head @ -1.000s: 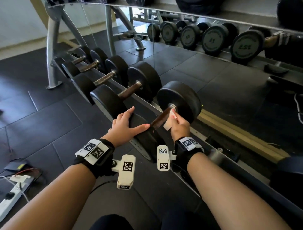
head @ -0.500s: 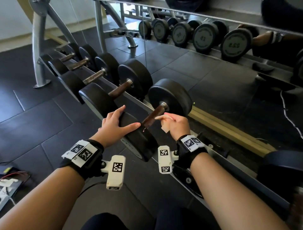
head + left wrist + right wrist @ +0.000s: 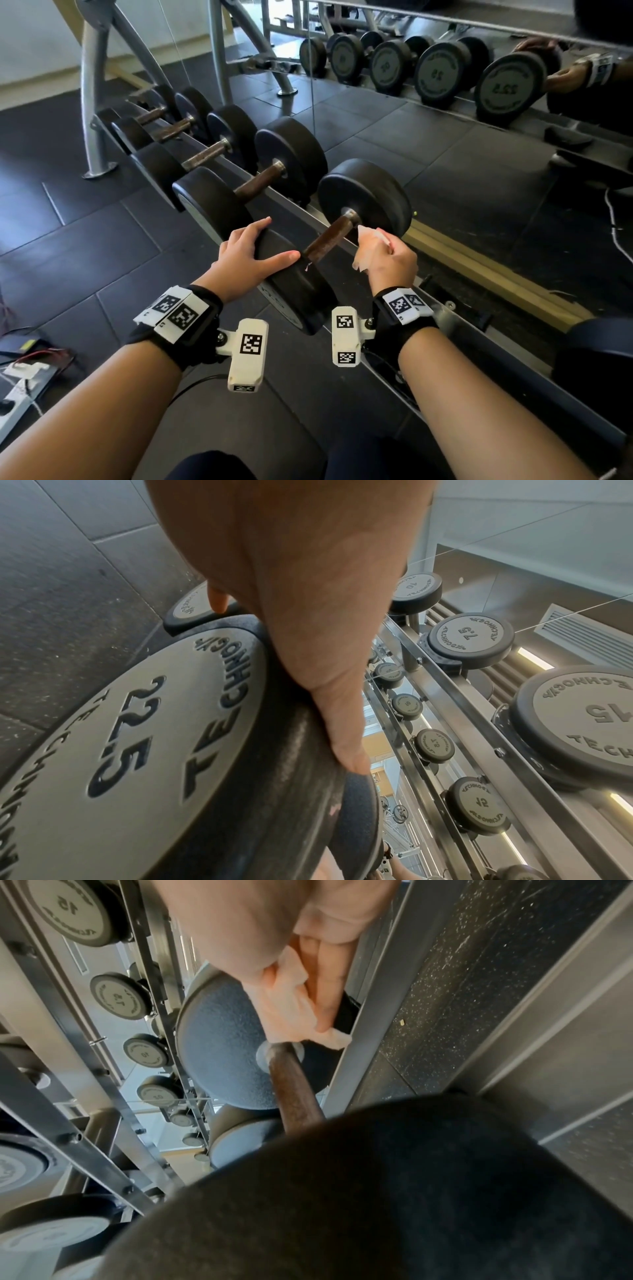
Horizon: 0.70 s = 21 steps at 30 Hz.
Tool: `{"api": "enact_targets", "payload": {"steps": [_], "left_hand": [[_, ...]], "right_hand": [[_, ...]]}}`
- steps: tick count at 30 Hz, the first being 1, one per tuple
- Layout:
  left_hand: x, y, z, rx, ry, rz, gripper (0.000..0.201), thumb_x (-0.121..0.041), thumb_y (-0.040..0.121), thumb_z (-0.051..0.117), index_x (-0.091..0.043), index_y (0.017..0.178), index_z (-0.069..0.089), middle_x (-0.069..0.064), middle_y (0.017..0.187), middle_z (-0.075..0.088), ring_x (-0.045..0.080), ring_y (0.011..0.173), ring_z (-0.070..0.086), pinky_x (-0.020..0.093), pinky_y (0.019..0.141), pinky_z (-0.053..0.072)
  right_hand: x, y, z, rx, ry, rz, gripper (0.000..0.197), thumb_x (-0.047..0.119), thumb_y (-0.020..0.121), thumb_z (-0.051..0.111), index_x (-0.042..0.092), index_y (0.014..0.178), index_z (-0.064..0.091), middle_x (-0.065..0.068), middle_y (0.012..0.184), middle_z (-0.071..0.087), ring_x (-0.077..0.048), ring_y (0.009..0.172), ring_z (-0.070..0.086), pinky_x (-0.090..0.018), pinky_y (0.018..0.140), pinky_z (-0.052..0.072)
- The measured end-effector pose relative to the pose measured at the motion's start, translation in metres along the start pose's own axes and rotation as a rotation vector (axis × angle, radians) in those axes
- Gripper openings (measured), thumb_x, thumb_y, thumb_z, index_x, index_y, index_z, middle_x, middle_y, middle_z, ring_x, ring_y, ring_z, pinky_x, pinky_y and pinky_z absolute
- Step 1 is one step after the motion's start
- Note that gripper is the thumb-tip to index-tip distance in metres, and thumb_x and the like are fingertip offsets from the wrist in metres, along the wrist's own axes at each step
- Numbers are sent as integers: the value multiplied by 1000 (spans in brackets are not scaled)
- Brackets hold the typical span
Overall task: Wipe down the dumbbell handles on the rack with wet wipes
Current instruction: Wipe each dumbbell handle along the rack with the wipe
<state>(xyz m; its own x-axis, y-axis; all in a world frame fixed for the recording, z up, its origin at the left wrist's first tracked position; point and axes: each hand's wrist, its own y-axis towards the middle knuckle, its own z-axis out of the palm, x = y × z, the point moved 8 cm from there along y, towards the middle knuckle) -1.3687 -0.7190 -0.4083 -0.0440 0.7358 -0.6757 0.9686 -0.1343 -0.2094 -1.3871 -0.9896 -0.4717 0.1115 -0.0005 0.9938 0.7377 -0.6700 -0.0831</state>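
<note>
Dumbbell handle (image 3: 328, 236), a rusty brown metal bar, runs with its long axis from the near-left black round weight head (image 3: 298, 291) up to the far-right black round weight head (image 3: 366, 195); this dumbbell sits on the grey metal rack rail (image 3: 455, 318), nearest in a row of similar dumbbells receding to the far left. The left hand (image 3: 246, 260) lies flat on the near head with fingers extended, thumb pointing toward the handle. The right hand (image 3: 390, 260) is clenched around a crumpled pale pink wet wipe (image 3: 368, 240), just right of the handle's far end; contact between wipe and handle cannot be confirmed from the head view. The floor is dark rubber tiling (image 3: 85, 240), and a wall mirror (image 3: 445, 120) behind the rack reflects the dumbbells. The left wrist view shows the near head's grey end plate (image 3: 137, 737) embossed "22.5", hidden from the head view, with the thumb (image 3: 342, 729) along its rim. The right wrist view shows the wipe (image 3: 291, 1007) reaching the collar where the handle (image 3: 291, 1085) meets the far head.
</note>
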Motion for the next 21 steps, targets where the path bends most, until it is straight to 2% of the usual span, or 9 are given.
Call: {"api": "enact_targets", "payload": {"steps": [2,4,8,11,14,16,17,19,21], "left_hand": [[0,0,0,-1,-3,1,106,-82,57,56,-44,150,21,-4,153,26,25,140,21,58,115,24],[0,0,1,-2,-10,2,106,-82,57,56,-44,149,22,-4,152,27,25,140,22,57,115,26],[2,2,1,-5,-31,4,105,-80,57,58,-43,149,24,-4,150,27,24,139,21,51,114,28],[2,2,1,-18,-38,7,103,-79,58,59,-42,148,26,-3,149,28,24,138,22,48,113,28],[2,2,1,-27,-35,6,103,-78,59,60,-42,149,26,-3,149,29,24,138,22,48,113,28],[1,2,0,-30,-36,5,102,-77,59,60,-42,149,26,-2,149,29,24,138,22,48,113,28],[1,2,0,-28,-38,6,102,-77,59,60,-42,149,26,-2,149,29,24,139,22,48,113,28],[0,2,2,-17,-41,7,102,-77,59,60,-42,149,26,-3,150,28,24,139,22,49,113,28],[0,1,2,-15,-41,8,102,-77,59,60,-42,149,25,-3,150,27,24,138,21,48,112,29]], "right_hand": [[3,-6,9,46,35,-17,22,31,91,61,27,108,74,18,97,71,-1,84,62,-2,57,37],[5,-12,20,126,78,-36,13,33,89,66,31,96,76,18,84,72,4,78,65,-1,55,43],[3,-22,42,339,93,-34,22,25,96,59,29,112,74,12,107,68,2,93,60,-2,69,44],[-4,-34,58,503,39,0,25,25,99,56,27,118,71,18,107,61,7,91,53,1,71,42],[-8,-46,61,583,-26,27,26,36,98,55,24,113,74,9,103,68,-2,95,60,-14,83,47],[-7,-51,61,652,-68,12,24,33,96,60,22,110,75,4,102,73,-6,98,66,-21,88,53],[-5,-49,58,652,-52,10,21,34,94,63,22,107,76,5,96,75,-4,92,68,-18,82,54],[0,-34,44,535,4,9,23,40,93,63,24,100,77,8,84,75,-1,81,69,-7,64,49],[5,-17,34,407,-13,-43,25,39,97,57,25,106,76,12,85,72,-4,86,67,-1,61,43]]}}
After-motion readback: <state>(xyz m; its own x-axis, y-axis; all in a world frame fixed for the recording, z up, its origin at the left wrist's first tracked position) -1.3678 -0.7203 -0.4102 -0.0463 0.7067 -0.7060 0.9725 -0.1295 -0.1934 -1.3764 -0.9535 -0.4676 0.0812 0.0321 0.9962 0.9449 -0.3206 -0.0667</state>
